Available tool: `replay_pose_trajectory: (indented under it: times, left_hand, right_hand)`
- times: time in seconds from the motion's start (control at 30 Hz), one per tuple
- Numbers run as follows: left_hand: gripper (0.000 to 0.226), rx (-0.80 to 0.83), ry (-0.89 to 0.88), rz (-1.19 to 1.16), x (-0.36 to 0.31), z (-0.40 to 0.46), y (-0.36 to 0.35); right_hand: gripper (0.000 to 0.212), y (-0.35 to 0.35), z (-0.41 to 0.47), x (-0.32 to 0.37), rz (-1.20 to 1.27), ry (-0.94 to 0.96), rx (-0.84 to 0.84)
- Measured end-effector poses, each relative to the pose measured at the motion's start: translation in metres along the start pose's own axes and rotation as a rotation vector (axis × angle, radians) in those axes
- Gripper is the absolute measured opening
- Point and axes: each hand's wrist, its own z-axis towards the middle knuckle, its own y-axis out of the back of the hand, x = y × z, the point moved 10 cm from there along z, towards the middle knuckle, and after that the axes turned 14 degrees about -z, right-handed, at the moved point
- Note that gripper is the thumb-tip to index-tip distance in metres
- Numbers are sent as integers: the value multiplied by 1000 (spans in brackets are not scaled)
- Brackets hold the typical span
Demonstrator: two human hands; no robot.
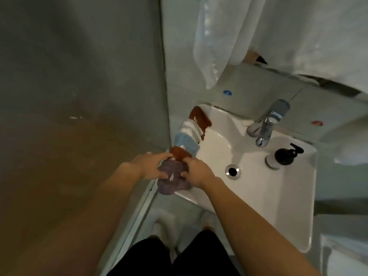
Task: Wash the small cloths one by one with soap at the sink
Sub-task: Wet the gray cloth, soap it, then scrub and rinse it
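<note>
L wall (79, 86): grey, plain, fills everything left of the L hand.
L hand (148, 166): on sink's left rim, fingers curled round left side of the purple cloth, thumb on top. Ring on one finger.
purple cloth (172, 182): bunched up betw both hands, draped over the rim's near-left corner, part hangs off the outer edge below the hands.
R hand (196, 172): touching the cloth's right side, fingers curled into it, gripping. Both hands grasping same cloth.
rust cloth (180, 152): just above the hands, touching purple cloth, on the rim.
blue cloth (186, 143): next up the rim past the rust one, edge hangs into basin.
striped cloth (190, 129): white/grey, further up the rim from the hands.
brown cloth (200, 117): farthest from the hands, at rim's far-left corner.
sink (278, 206): white, basin to the right of R hand, looks dry – can't tell for sure.
drain (232, 171): chrome, near R hand, right of it.
tap (265, 126): chrome, well up-right of the hands, no water visible.
soap dispenser (286, 156): black pump, on far rim, right of drain, well apart from both hands.
curtain (258, 36): white, top right, behind the sink.
</note>
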Motion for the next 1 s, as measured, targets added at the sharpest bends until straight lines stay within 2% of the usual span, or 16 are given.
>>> replay_pose_trajectory:
  times: [0.07,0.23,0.37,0.5,0.6,0.77,0.9,1.0]
  left_hand:
    - [71,-54,-32,-101,-2,6,6]
    - [54,-111,-59,-223,1,18,8]
    - [45,-127,-13,-181,5,21,11]
    - [17,-85,-41,12,-12,13,20]
    - [28,-107,-156,208,-41,12,27]
    - [37,-94,-249,201,-93,21,18]
    - [23,75,-248,51,-133,41,-18]
    - [29,184,-227,-2,-148,59,-48]
  right_hand:
    - [41,0,7,0,39,-15,-30]
    - [15,-2,16,-4,51,-64,-70]
    - [6,-6,12,-11,59,-55,-45]
    - [10,-2,-3,-26,80,-46,-53]
    - [14,11,-19,-43,113,-19,-90]
    - [26,27,-55,-100,255,-43,-115]
    - [25,20,-87,-159,404,-127,-116]
    - [27,5,-107,-189,456,-166,-44]
